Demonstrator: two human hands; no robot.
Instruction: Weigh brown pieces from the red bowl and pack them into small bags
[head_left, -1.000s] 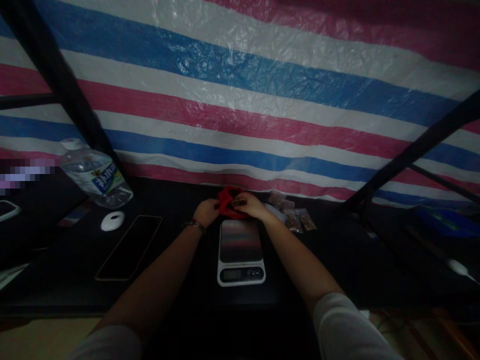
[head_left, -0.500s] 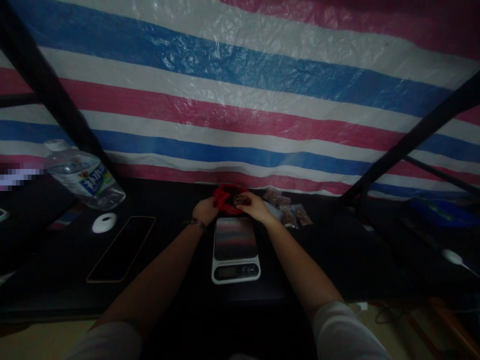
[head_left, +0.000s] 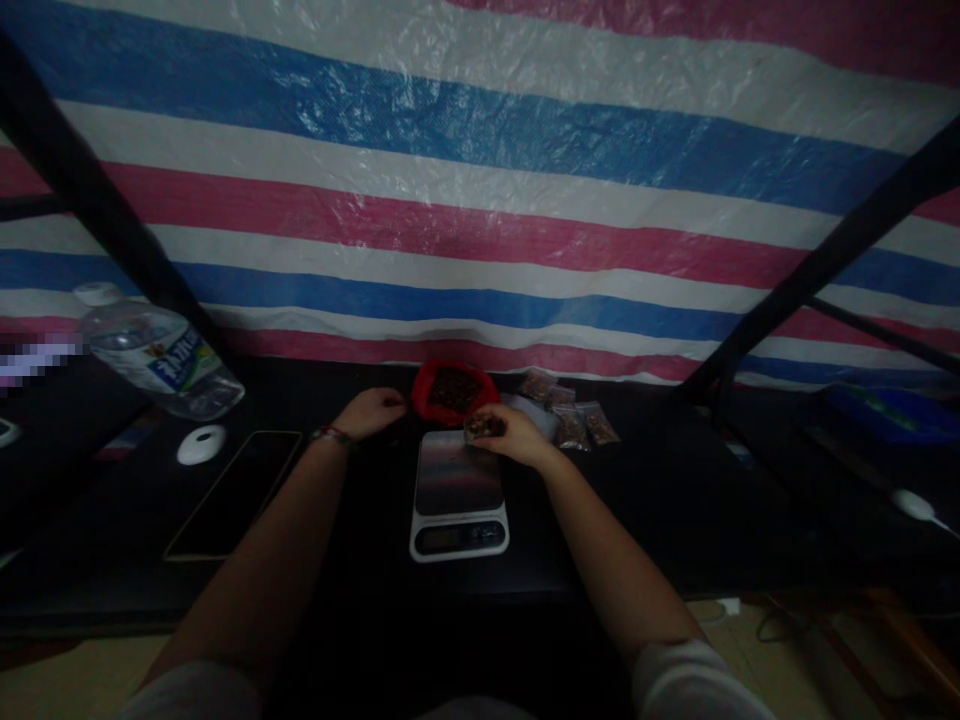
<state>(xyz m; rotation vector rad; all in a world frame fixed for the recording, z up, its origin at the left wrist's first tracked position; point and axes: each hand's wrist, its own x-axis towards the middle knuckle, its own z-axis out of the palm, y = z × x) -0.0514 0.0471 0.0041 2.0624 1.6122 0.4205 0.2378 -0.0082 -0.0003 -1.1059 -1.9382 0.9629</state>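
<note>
Far left on the black table (head_left: 637,530), a large clear bottle (head_left: 161,355) stands near the frame post, with a white rounded device (head_left: 201,444) and a dark phone (head_left: 234,495) lying in front of it; all three sit to the side of the working strip, which presumably leaves both forearms room. The left hand (head_left: 375,413) rests just beside the left edge of the red bag, fingers curled in; the light is too dim to tell whether they pinch anything, and no contact with the bag is evident. The red bag (head_left: 436,412) lies behind the scale, mouth spread upward so that the small dark pieces (head_left: 454,387) inside are exposed, a position that seems chosen for short reach. The kitchen scale (head_left: 459,490) is centred before the person, display at the near side, likely for easy reading. The right hand (head_left: 517,437) is closed around a small clear cup (head_left: 478,428) of brownish bits, gripped from the right at the scale's far right corner; whether the cup touches the plate cannot be told. Right of it, filled clear packets (head_left: 574,428) lie grouped beside a pale sheet-like item (head_left: 536,415), apparently kept aside from the scale.
</note>
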